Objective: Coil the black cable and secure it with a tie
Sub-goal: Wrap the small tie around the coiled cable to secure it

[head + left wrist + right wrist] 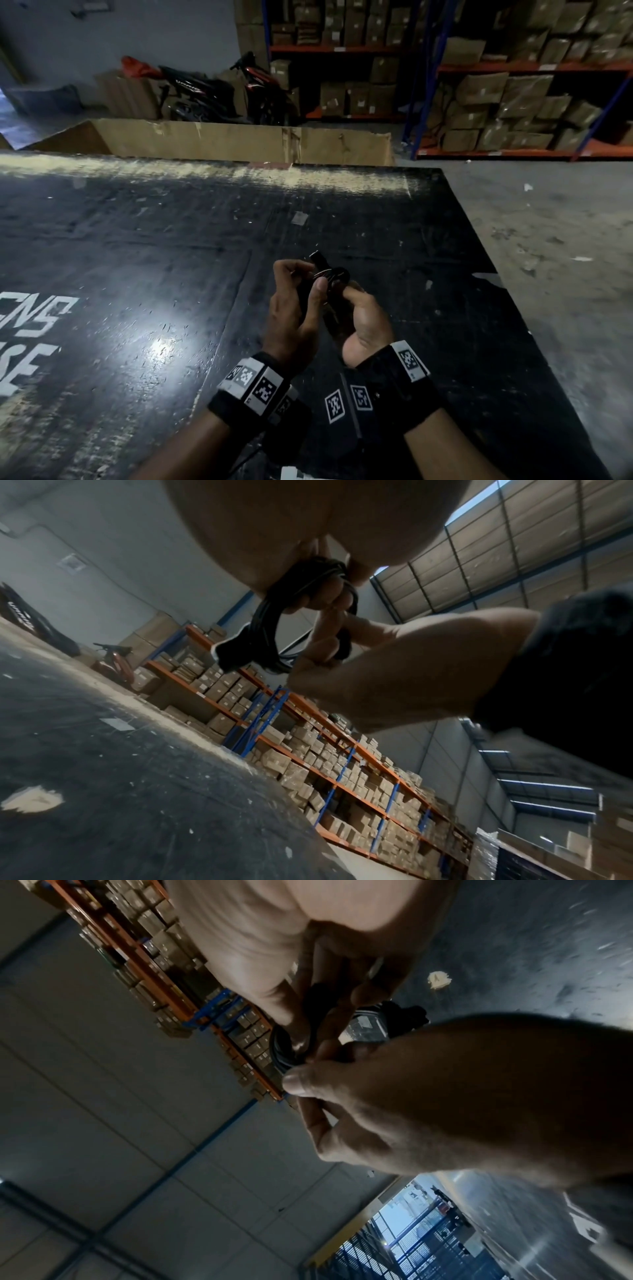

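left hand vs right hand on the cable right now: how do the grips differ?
In the head view, the left hand shows its back, thumb pressed onto the cable coil; the right hand is turned palm-up, fingers curled round the coil from below. The left sits to the coil's left, the right under its near side. Shared: both grip the same black coil, held above the black table. No tie is discernible.

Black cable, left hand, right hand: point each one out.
black cable (265, 631): left wrist view, on the coiled loops.
left hand (291, 317): head view, back of the hand.
right hand (368, 327): head view, on the palm.
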The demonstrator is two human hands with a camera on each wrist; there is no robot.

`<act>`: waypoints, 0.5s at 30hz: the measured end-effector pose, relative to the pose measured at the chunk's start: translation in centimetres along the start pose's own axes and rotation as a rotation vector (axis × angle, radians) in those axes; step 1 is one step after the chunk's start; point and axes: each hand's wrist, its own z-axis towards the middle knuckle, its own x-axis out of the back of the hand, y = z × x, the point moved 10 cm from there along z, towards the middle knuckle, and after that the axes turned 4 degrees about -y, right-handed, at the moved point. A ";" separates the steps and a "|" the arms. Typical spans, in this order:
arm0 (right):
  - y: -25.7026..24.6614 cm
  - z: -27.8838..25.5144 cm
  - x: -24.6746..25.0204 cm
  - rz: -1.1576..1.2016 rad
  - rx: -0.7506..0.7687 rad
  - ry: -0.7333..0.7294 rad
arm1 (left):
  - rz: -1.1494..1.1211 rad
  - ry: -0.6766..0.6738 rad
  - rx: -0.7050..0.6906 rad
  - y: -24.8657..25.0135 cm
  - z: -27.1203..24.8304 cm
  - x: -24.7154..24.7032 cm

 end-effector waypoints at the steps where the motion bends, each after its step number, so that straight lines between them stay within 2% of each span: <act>1: -0.1 -0.1 -0.3 0.023 0.009 -0.015 | -0.020 0.002 0.006 0.0 0.0 0.0; 6: -0.6 -0.5 -0.5 0.053 0.030 -0.044 | -0.041 -0.028 0.118 -1.3 0.3 -0.2; 10: -1.0 -0.9 -0.2 0.037 0.050 -0.067 | -0.055 -0.060 0.146 -1.7 0.4 -0.5; 15: -2.7 -1.5 0.0 -0.091 0.202 -0.065 | -0.154 -0.093 0.164 -1.1 0.4 -0.8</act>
